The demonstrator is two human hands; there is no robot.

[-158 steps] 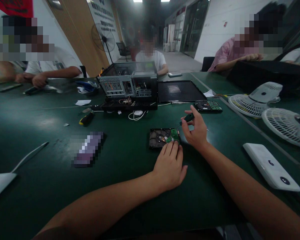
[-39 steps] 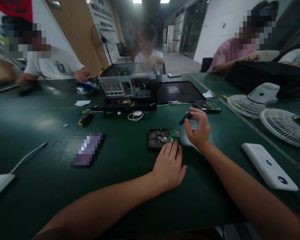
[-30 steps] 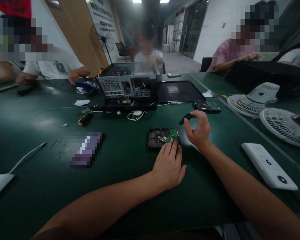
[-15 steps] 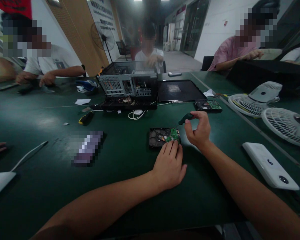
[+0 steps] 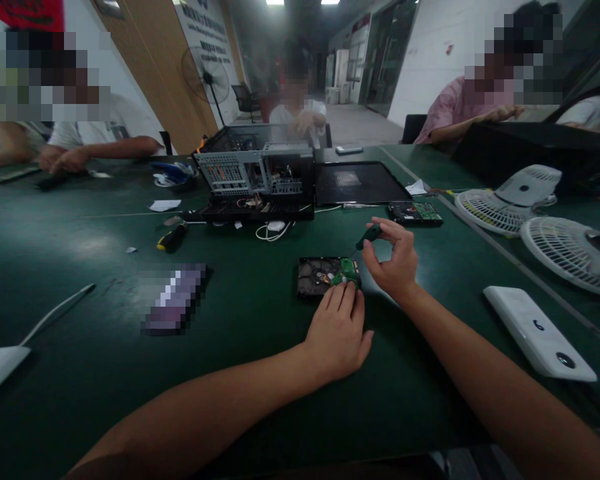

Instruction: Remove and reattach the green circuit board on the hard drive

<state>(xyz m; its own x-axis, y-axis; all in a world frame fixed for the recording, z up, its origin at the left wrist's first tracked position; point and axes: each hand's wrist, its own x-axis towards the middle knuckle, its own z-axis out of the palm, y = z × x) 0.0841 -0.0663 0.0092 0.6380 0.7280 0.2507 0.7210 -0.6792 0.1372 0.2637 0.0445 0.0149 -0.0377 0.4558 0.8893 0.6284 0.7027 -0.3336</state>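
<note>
A black hard drive (image 5: 320, 276) lies bottom up on the green table, with a small green circuit board (image 5: 349, 270) at its right end. My left hand (image 5: 336, 330) rests flat, fingers stretched, pressing on the drive's near right corner. My right hand (image 5: 393, 257) pinches the dark green handle of a small screwdriver (image 5: 369, 236), whose thin shaft slants down toward the circuit board.
Beyond stand an open computer case (image 5: 257, 173), a black side panel (image 5: 357, 182), a second drive (image 5: 415, 213) and a yellow-black screwdriver (image 5: 173, 237). Two white fans (image 5: 510, 197) and a white device (image 5: 537, 331) lie at right. Several people sit around the table.
My right hand's fingers have shifted on the screwdriver handle, which stays over the board. The left hand has not moved. People across the table moved their hands.
</note>
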